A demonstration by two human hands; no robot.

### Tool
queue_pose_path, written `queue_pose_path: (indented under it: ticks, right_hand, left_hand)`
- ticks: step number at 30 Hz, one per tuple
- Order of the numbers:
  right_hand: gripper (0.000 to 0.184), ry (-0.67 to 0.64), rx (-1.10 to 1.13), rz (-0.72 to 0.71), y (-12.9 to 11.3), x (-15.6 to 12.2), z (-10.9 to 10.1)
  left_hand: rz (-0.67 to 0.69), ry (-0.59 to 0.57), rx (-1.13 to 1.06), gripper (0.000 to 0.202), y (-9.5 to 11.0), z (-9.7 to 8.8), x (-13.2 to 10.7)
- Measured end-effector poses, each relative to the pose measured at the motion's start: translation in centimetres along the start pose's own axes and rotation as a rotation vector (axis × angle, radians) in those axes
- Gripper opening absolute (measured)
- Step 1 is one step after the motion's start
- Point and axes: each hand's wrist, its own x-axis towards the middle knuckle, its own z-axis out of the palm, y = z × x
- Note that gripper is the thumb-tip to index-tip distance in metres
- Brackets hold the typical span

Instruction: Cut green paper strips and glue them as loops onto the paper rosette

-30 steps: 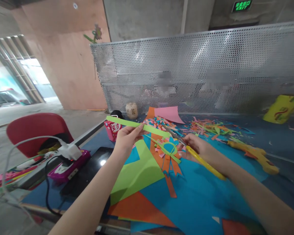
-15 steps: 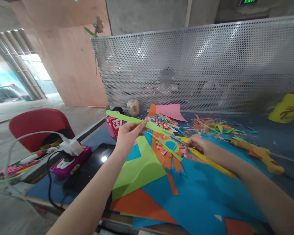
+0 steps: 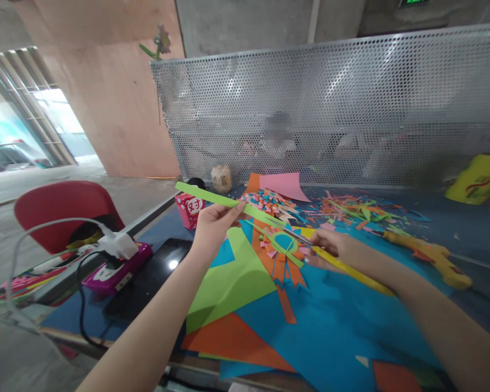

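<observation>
Pinched in my left hand [image 3: 219, 224] is a long green paper strip [image 3: 204, 194], held in the air above the table. My right hand [image 3: 329, 249] grips a pair of scissors with yellow handles [image 3: 353, 272]. Their blades [image 3: 292, 234] point left and meet the strip's right end. Below the blades lies a paper rosette [image 3: 285, 245] in blue, orange, pink and green, with orange tails. A large green paper sheet [image 3: 232, 288] with a cut-out corner lies under my left hand, over blue paper [image 3: 330, 326] and an orange sheet [image 3: 237, 343].
Behind my hands lie a heap of small paper bits [image 3: 269, 201] and cut scraps [image 3: 351, 209]. A yellow glue gun [image 3: 430, 253] lies right. At left are a black tablet [image 3: 151, 283] and purple power strip [image 3: 116, 272]. A perforated metal screen [image 3: 310, 109] stands behind; a person sits beyond.
The scissor blades have moved slightly left along the strip's right end and look more parted. My left hand and the strip stay almost where they were.
</observation>
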Motion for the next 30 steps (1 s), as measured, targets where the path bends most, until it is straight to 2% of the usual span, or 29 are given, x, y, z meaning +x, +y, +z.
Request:
queue_pose_path:
  ticks: [7,10,13,16,23,30]
  right_hand:
    - [0.022,0.009,-0.037,0.002,-0.41,-0.25,0.1]
    - [0.025,0.004,-0.04,-0.008,-0.62,-0.17,0.13]
    - [0.03,0.019,-0.139,-0.014,-0.68,-0.07,0.02]
    - [0.034,0.002,-0.213,0.006,-0.44,0.02,-0.19]
    - [0.03,-0.068,-0.201,0.003,0.19,0.12,-0.43]
    - [0.029,-0.013,-0.221,-0.004,-0.49,-0.08,-0.18]
  left_hand:
    - [-0.007,0.007,0.0,0.021,0.03,-0.05,0.08]
    - [-0.003,0.028,-0.008,0.022,0.07,-0.06,0.05]
    - [-0.008,0.03,-0.016,0.021,0.09,-0.08,0.03]
    - [-0.011,0.031,-0.015,0.022,0.09,-0.15,0.08]
    - [-0.024,0.021,0.021,0.022,0.02,-0.12,0.02]
    - [-0.019,0.012,0.053,0.019,0.12,0.07,-0.11]
